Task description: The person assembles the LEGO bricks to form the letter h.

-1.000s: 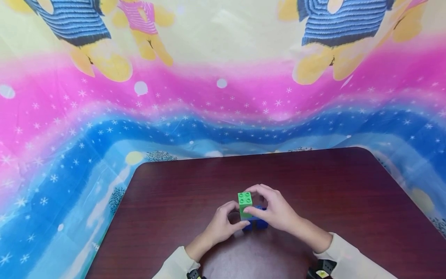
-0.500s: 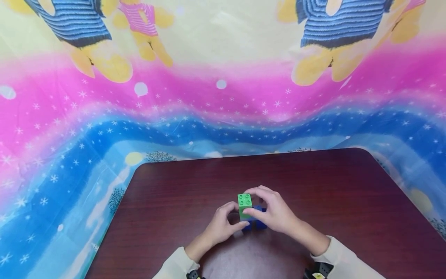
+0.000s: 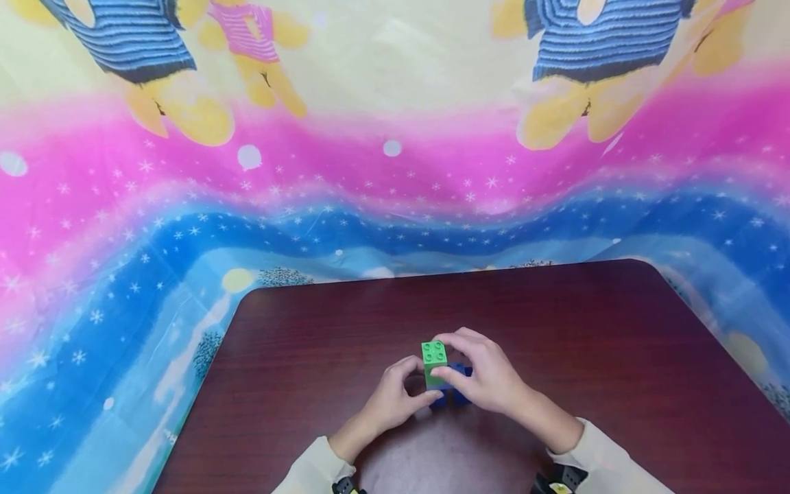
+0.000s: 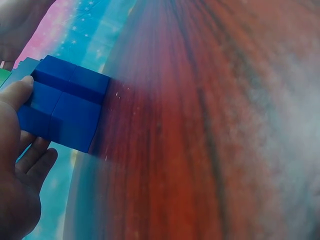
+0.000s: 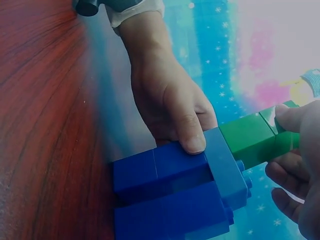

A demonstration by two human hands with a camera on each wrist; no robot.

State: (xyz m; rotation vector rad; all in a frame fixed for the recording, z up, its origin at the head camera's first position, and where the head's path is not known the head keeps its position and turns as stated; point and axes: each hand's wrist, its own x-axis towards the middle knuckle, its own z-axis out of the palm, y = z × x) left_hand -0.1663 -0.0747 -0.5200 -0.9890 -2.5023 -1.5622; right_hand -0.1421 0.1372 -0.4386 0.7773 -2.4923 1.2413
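A stack of toy building bricks stands on the table in front of me. Two dark blue columns (image 5: 170,210) form its base, with a narrow gap between them. A lighter blue brick (image 5: 227,165) lies across one column and part of the gap, and green bricks (image 3: 434,351) rise above it at the left side. My left hand (image 3: 395,398) holds the blue part, its thumb pressed on the near face in the right wrist view. Higher up, my right hand (image 3: 490,374) pinches the green bricks between thumb and fingers. The stack's far side is hidden.
The dark red-brown table (image 3: 308,329) has rounded far corners. Behind and beside it hangs a pink and blue patterned cloth (image 3: 395,185). A dark strap with a device (image 3: 558,480) sits on my right wrist, below the pale sleeve.
My right wrist has shifted very slightly to the left. Both hands keep the same hold, and the bricks stay almost where they were.
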